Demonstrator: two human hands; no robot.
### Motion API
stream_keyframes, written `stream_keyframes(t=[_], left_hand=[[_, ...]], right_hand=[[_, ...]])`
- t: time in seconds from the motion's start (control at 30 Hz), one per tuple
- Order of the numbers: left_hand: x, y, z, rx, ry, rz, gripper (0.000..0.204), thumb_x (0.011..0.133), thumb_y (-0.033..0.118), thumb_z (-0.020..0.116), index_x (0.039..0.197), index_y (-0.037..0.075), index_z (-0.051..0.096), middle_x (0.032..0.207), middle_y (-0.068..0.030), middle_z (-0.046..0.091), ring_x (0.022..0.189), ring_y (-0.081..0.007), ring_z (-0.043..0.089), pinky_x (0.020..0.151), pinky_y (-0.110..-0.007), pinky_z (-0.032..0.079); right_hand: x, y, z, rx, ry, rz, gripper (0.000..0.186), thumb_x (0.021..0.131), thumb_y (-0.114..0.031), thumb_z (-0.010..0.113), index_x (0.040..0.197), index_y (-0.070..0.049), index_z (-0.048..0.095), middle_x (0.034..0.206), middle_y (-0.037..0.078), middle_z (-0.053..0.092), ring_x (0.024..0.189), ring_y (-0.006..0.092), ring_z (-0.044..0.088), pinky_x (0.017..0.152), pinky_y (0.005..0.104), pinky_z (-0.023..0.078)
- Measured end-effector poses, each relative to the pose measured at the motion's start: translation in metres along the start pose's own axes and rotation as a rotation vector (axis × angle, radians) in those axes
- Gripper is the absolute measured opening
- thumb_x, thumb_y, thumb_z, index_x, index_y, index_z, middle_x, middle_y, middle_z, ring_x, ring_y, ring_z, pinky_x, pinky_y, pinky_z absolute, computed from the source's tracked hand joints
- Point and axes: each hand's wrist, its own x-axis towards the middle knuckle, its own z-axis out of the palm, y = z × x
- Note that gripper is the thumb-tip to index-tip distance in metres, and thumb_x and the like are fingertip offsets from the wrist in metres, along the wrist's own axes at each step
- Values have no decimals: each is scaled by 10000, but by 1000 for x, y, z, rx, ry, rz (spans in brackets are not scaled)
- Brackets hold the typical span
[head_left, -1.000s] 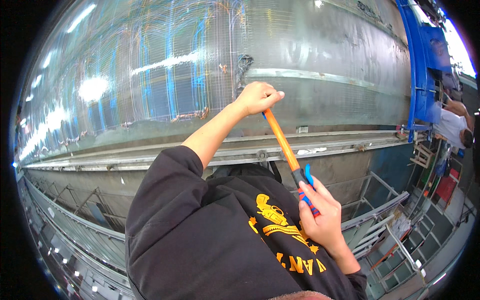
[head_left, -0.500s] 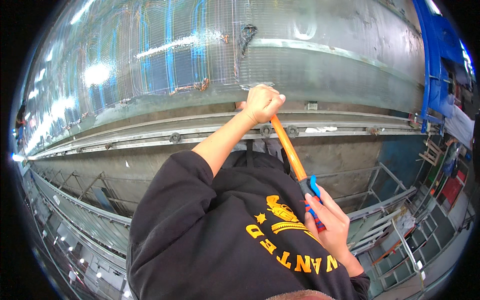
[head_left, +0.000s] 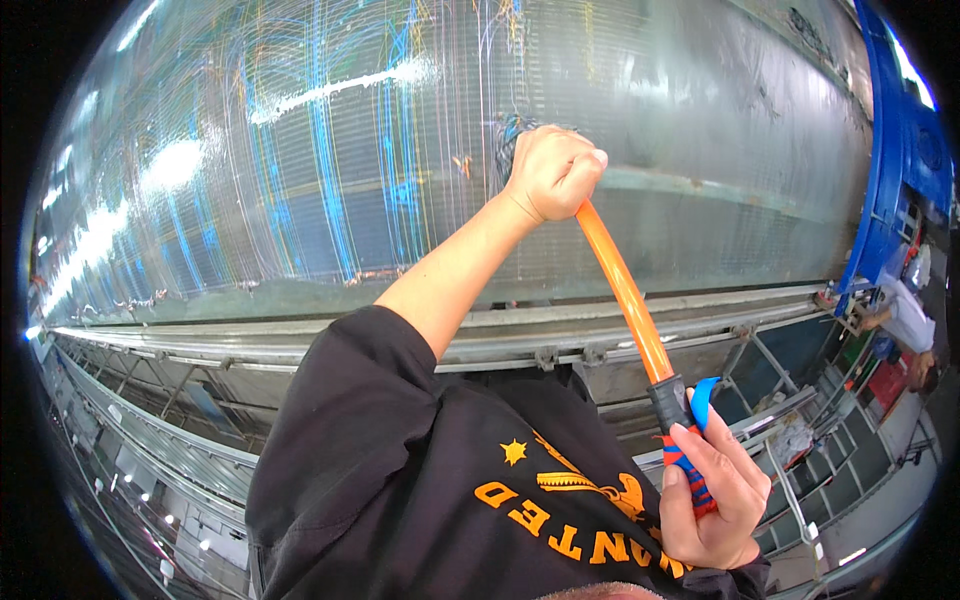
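A long orange-handled tool (head_left: 625, 285) slants from the upper middle toward the lower right. My left hand (head_left: 560, 172) is closed round its far end, so the tool's head is hidden under the fist. My right hand (head_left: 718, 490) wraps the near grip, which is bound in red and blue with a black collar and a blue tab (head_left: 703, 400) beside the fingers. Under and beyond my left hand lies a wide greenish, glossy panel (head_left: 690, 140) with fine lines. A clump of dark strands (head_left: 507, 140) sits against the left fist.
Blue and coloured strands (head_left: 325, 150) run across the panel's left half, with small coppery scraps (head_left: 462, 165) there. A metal rail (head_left: 480, 335) borders its near edge. A blue frame (head_left: 880, 150) stands at the right, and another person (head_left: 905, 325) is beyond it.
Both hands and the tool have shifted rightward. My left fist is farther in over the panel and now beside the dark clump. The right hand has come lower. A person shows more at the right.
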Motion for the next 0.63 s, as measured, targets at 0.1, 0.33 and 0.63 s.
stream_keyframes(t=[0.1,0.33,0.63], left_hand=[[34,-9,-17,24,-21,16,396,864,257,496,509,85,535,537,-99,555,544,-336,584,570,-428,468],[126,-42,-39,116,58,67,514,952,377,468,565,86,643,588,-119,635,600,-346,646,606,-451,491],[11,-10,57,236,-55,-26,650,959,574,495,617,66,712,691,-206,713,722,-386,730,758,-531,544]], right_hand=[[33,-26,-8,23,51,84,369,784,24,657,1139,60,752,1204,343,725,942,307,789,857,356,604],[86,-16,-4,32,232,23,305,878,3,681,1175,26,744,1082,211,768,850,220,735,793,308,560],[-64,60,26,285,266,195,299,909,-55,707,1194,19,756,1194,185,768,1087,192,720,994,308,528]])
